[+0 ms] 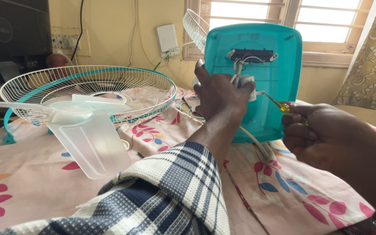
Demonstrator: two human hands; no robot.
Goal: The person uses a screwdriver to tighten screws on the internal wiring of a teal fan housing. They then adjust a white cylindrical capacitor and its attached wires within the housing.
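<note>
A teal plastic fan base (279,74) stands tilted on edge, its underside facing me with a black terminal strip and white wires at the top. My left hand (218,93) rests against that underside, fingers around a small white part on the wires. My right hand (310,135) grips a yellow-handled screwdriver (277,103), its metal tip touching the base beside the white part.
A white wire fan guard (88,89) with a teal rim lies at the left, a clear fan blade (88,135) in front of it. Another wire guard (194,26) leans by the window. All rest on a floral cloth (31,182). A dark monitor (14,30) stands at the far left.
</note>
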